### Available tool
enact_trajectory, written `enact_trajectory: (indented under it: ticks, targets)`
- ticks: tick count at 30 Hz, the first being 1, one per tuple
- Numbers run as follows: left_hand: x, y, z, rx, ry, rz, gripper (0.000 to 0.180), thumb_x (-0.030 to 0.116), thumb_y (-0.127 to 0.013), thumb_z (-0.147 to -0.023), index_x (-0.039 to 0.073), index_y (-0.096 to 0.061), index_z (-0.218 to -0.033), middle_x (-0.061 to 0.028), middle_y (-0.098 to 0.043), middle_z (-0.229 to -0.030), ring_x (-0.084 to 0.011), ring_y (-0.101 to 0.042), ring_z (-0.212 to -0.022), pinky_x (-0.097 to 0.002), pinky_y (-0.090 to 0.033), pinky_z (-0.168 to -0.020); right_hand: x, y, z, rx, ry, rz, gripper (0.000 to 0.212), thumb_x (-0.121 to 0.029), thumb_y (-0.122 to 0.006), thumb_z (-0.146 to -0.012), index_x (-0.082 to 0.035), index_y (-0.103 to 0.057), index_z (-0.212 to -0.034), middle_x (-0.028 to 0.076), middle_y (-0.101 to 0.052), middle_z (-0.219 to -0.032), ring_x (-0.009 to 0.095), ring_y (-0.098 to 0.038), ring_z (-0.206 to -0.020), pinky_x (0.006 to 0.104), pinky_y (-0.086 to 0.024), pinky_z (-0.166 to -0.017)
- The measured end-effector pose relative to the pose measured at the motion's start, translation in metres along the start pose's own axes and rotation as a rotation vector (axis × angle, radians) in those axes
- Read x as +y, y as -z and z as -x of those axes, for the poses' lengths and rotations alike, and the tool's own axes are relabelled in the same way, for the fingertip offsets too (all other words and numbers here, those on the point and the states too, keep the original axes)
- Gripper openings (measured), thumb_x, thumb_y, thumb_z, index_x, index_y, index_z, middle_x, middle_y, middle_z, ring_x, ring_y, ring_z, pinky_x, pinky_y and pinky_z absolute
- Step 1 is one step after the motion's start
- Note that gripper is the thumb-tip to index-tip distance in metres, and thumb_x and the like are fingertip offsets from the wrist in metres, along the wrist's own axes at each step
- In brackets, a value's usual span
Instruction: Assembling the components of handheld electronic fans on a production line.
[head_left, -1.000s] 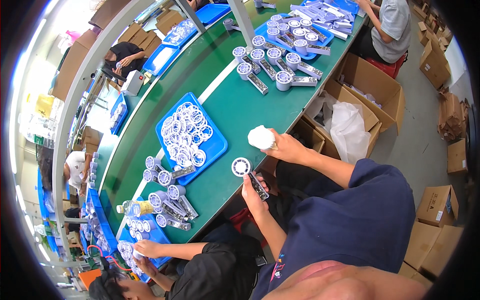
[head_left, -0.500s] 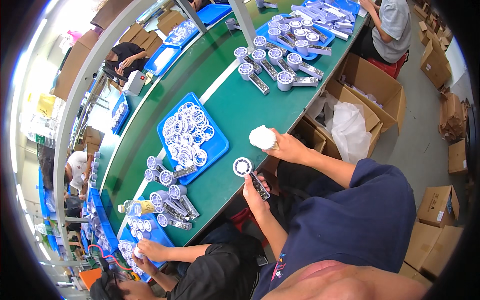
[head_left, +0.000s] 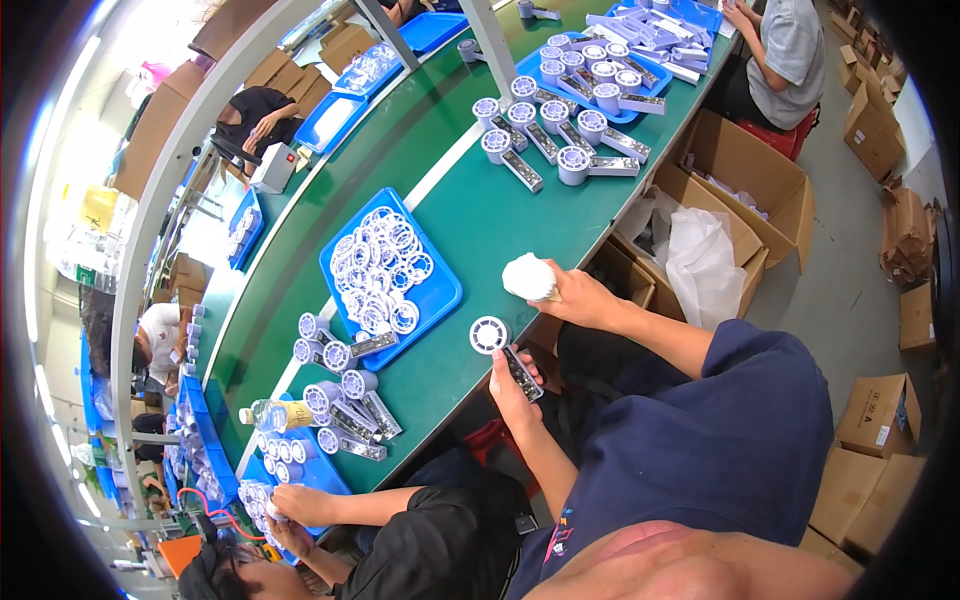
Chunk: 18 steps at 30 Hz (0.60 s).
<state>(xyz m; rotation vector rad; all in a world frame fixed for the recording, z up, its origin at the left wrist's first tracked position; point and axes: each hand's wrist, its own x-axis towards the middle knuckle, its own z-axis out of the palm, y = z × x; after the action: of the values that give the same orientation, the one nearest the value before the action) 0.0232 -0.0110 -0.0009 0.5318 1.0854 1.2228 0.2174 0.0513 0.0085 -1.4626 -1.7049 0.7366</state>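
My left hand (head_left: pixel 513 400) is closed round the handle of a pale lilac handheld fan body (head_left: pixel 489 335). Its round slotted head points away from me, and dark electronic parts show along the open side of the handle. To the right and a little farther off, my right hand (head_left: pixel 580 299) is closed on a white rounded bundle (head_left: pixel 526 277); I cannot make out whether it is cloth or something else. Bundle and fan head are apart, both near the bench edge. Ahead and to the left, a blue tray (head_left: pixel 447 290) carries a heap of white ring-shaped covers (head_left: pixel 380 262).
More fan bodies (head_left: pixel 574 163) lie at the far right of the green bench (head_left: pixel 470 225), others (head_left: pixel 340 355) at the left by a clear bottle (head_left: pixel 275 415). A co-worker (head_left: pixel 420 530) works close on my left. Open cartons (head_left: pixel 755 180) stand right of the bench.
The whole view has shifted very slightly. Both of my hands keep their hold and stay nearly in place; the white bundle looks turned a little.
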Motion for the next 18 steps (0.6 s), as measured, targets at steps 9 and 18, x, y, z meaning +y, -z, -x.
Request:
enact_trajectory:
  ticks: [9, 18]
  targets:
    - [-0.0008, 0.0019, 0.002, 0.013, 0.01, -0.002, 0.049, 0.047, -0.056, -0.098, -0.001, -0.059, -0.109, -0.0048, -0.063, -0.078, -0.0094, -0.057, -0.058, -0.0221, -0.047, -0.048, -0.0001, -0.0024, 0.0032, 0.063, 0.1, -0.015, 0.063, -0.033, -0.068, -0.088, 0.003, -0.039, -0.131, 0.029, -0.066, -0.083, 0.047, -0.065, -0.08, 0.052, -0.051, -0.07]
    - [0.0, 0.0033, 0.0001, 0.016, 0.006, 0.007, 0.049, 0.047, -0.056, -0.097, -0.001, -0.058, -0.108, -0.0051, -0.063, -0.078, -0.0097, -0.057, -0.057, -0.0222, -0.047, -0.047, 0.0003, -0.0043, 0.0003, 0.062, 0.097, 0.019, 0.064, -0.035, -0.068, -0.088, 0.006, -0.04, -0.13, 0.029, -0.066, -0.082, 0.046, -0.065, -0.08, 0.0516, -0.052, -0.07]
